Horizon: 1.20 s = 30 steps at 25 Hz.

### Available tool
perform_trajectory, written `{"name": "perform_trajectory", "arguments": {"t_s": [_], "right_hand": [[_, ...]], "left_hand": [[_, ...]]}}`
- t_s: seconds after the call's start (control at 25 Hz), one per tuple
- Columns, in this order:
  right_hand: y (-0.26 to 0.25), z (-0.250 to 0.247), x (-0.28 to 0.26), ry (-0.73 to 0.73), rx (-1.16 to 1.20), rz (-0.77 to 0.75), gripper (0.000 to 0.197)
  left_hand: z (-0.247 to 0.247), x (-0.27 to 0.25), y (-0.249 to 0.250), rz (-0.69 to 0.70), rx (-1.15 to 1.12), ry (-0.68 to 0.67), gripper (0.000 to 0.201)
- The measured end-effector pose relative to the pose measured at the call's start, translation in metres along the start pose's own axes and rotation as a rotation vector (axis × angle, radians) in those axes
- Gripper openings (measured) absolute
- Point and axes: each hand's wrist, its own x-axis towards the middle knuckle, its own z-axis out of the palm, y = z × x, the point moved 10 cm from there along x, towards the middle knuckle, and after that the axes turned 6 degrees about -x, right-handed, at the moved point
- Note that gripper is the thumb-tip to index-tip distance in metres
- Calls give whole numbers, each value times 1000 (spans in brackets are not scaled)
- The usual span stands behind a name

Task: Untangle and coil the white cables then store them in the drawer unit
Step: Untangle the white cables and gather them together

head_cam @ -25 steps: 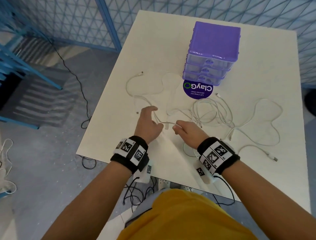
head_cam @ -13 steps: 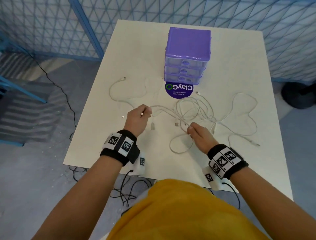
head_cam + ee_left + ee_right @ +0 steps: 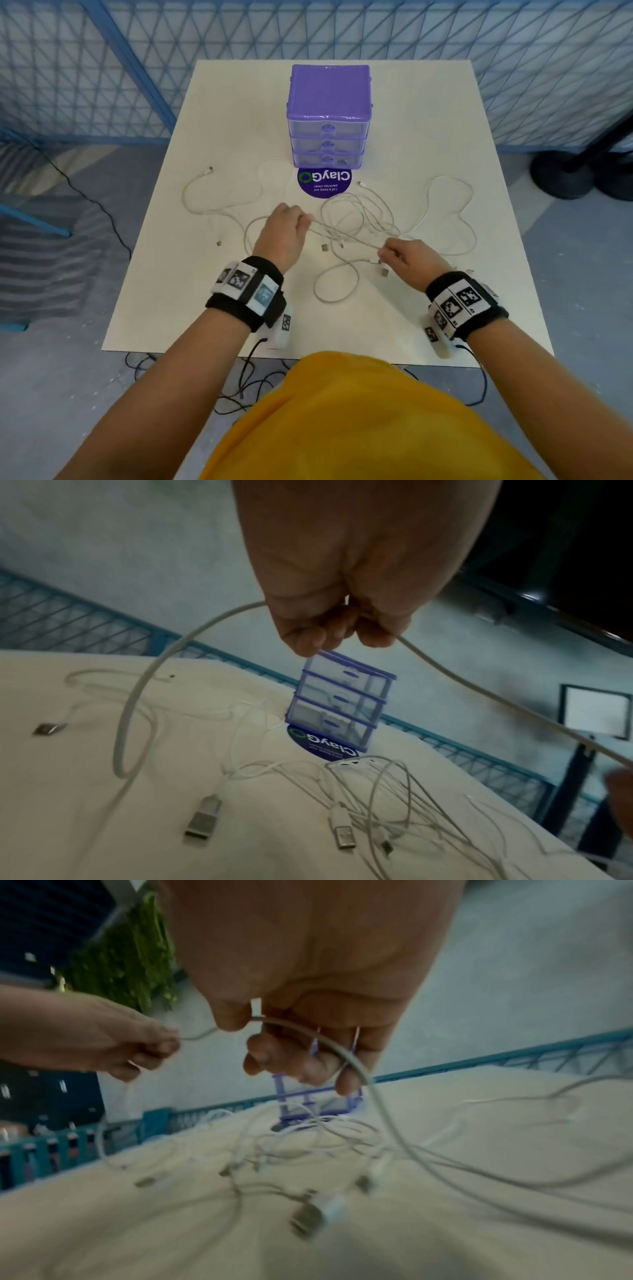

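Here my left hand point(image 3: 286, 229) and right hand point(image 3: 409, 261) each pinch one white cable point(image 3: 346, 236) stretched between them; beneath it the tangled cables point(image 3: 363, 219) lie on the table point(image 3: 178, 291); beyond stands the drawer unit point(image 3: 329, 116), drawers closed.

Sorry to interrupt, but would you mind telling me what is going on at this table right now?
A person is sorting a tangle of white cables on a white table. The left hand and right hand each pinch the same cable, stretching a length of it between them above the pile. The remaining cables lie loose and looped, none coiled yet. The purple drawer unit stands behind the pile, all three drawers closed.
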Motion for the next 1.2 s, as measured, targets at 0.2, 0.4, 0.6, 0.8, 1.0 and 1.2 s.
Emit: {"name": "perform_trajectory", "arguments": {"t_s": [0.2,0.4,0.6,0.8,1.0,1.2], "right_hand": [[27,-36,-12,301,68,-42,34],[-56,-45,-16,478,-221,-376,24],[-55,-38,-1,347,-124,-239,28],[13,1,3,-39,-96,-37,22],[17,-3,1,2,-121,-10,28],[-20,17,7,-107,-217,-93,32]], "left_hand": [[10,-10,-12,-49,101,-146,25],[19,-23,49,20,-139,-155,31],[44,-29,45,-171,-396,-389,48],[0,-20,10,-125,-523,-52,38],[9,-28,-24,-310,8,-136,25],[44,-33,30,21,444,-251,60]]}}
